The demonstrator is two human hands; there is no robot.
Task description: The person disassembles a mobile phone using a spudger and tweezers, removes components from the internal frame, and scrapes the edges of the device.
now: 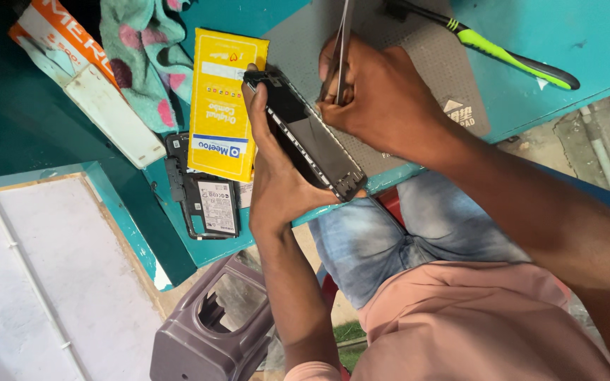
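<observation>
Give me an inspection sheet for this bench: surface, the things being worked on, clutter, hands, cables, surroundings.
Surface: teal bench with a grey mat on it.
Job's things: opened phone, held over the bench edge; thin metal tool on its upper part.
Clutter: yellow packet, phone frame, spotted cloth, orange and white box, green-handled brush.
Hands: left hand cradles the phone; right hand pinches the tool.
Cables: nothing seen.
Surroundings: purple plastic stool below, white board at left, person seated in jeans.
</observation>
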